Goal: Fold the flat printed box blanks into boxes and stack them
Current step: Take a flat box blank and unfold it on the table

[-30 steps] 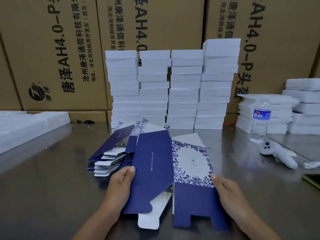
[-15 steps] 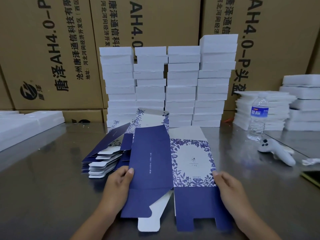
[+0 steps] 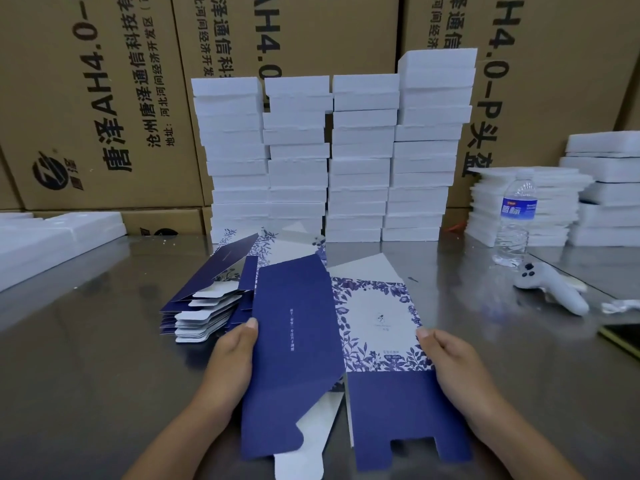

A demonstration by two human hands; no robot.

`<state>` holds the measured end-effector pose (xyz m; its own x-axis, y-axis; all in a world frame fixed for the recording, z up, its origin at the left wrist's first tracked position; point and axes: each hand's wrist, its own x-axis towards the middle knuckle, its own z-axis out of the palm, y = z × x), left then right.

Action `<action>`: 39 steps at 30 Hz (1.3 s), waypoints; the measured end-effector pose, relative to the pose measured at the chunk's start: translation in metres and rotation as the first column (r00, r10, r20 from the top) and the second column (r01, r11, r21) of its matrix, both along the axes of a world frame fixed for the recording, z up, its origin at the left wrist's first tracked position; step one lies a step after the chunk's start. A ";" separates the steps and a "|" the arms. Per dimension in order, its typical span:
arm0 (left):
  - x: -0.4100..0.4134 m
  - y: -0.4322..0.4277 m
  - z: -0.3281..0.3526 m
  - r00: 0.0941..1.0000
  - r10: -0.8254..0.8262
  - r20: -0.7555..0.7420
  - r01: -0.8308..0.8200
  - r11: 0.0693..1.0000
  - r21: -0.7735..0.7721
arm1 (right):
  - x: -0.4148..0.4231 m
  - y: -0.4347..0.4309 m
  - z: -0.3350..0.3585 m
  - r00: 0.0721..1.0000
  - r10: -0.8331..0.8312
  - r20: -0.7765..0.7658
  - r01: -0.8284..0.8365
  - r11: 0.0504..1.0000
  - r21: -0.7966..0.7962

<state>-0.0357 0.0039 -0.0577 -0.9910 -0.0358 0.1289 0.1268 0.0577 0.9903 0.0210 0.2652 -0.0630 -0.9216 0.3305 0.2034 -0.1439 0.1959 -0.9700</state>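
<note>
A blue and white printed box blank (image 3: 346, 344) is held above the steel table in front of me. Its left panel is plain dark blue with a line of small text; its right panel is white with a blue leaf border. My left hand (image 3: 232, 355) grips the blank's left edge, thumb on the blue panel. My right hand (image 3: 450, 362) grips its right edge, thumb on the floral panel. The two panels meet at an angle along the middle crease. A fanned pile of flat blanks (image 3: 207, 299) lies on the table behind my left hand.
Four tall stacks of white boxes (image 3: 329, 161) stand at the back against brown cartons (image 3: 104, 98). White foam trays (image 3: 45, 237) lie left, more white stacks (image 3: 609, 188) right. A water bottle (image 3: 516, 216), a white controller (image 3: 550, 289) and a dark phone (image 3: 623, 337) sit on the right.
Both hands keep their grip on the blank. The blank has come slightly nearer and its blue left panel stands a little more upright; the view has tilted down slightly.
</note>
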 end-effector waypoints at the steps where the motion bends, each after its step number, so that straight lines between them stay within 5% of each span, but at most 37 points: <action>1: -0.001 0.000 0.000 1.000 0.005 -0.005 -0.006 1.000 -0.030 | 0.001 0.000 0.001 1.000 -0.001 0.008 0.001 1.000 -0.014; 11: -0.002 -0.002 0.000 0.996 -0.081 0.027 0.083 0.993 -0.088 | 0.001 0.001 0.006 0.993 -0.106 0.049 0.108 0.994 -0.025; 19: -0.001 -0.001 0.005 0.995 -0.023 0.092 0.015 0.997 0.082 | 0.006 -0.002 0.008 0.996 -0.073 0.058 0.068 0.994 0.081; 33: 0.004 0.000 0.003 0.992 -0.101 0.070 0.105 0.993 -0.062 | 0.007 -0.001 0.012 0.992 -0.102 0.073 0.104 0.994 -0.037; 39: 0.006 0.002 0.007 0.995 -0.044 0.087 0.040 0.998 0.045 | 0.010 -0.004 0.015 0.993 -0.091 0.073 0.094 0.994 -0.049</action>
<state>-0.0300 0.0056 -0.0503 -0.9992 0.0022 0.0402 0.0403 0.0112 0.9991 0.0312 0.2612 -0.0481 -0.8980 0.4236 0.1191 -0.0583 0.1536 -0.9864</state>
